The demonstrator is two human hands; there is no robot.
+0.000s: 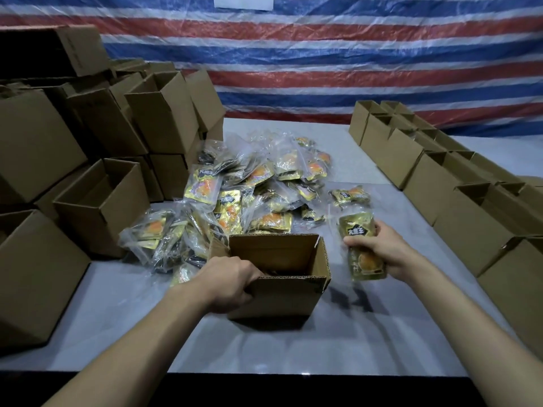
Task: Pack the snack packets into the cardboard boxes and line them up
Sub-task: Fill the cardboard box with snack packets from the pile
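Left hand (232,282) grips box (282,292) rim; right hand (382,248) holds packet (360,227).

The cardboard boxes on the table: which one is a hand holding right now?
The open box standing alone at the near middle, before the packet pile. The left hand grips its near rim; the other boxes sit untouched at both sides.

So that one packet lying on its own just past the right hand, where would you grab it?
Probably pinch the lone packet by its near-right edge, coming from above on the right hand's side. It lies flat on the table, so fingers cannot wrap it; the pile crowds its left, while its right is bare.
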